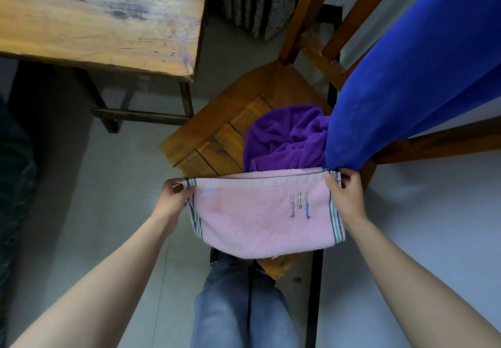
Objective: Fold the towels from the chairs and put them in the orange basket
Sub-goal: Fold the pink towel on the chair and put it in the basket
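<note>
Towel corners sit in both grips: the pink towel (265,215) hangs doubled between the hands, its top edges pulled taut and its fold sagging below. The left hand (173,198) pinches the upper left corner, thumb and fingers closed narrow on the striped hem. The right hand (345,196) pinches the upper right corner the same way, fingers curled over the hem. The long axis runs left to right across the view, the striped ends at either side and the open edges uppermost. Small stitched figures show on its face near the right end.

It hangs in the air in front of the near corner of the chair (217,136), touching nothing but the hands as far as can be seen. A purple towel (284,139) lies crumpled on the seat just beyond it. A blue towel (406,76) is draped over the chair's back at right, its lower end coming down beside the right hand. Jeans (244,307) show below the pink towel. A wooden table (100,17) stands to the upper left, apart from the chair, on a pale floor (122,185).
</note>
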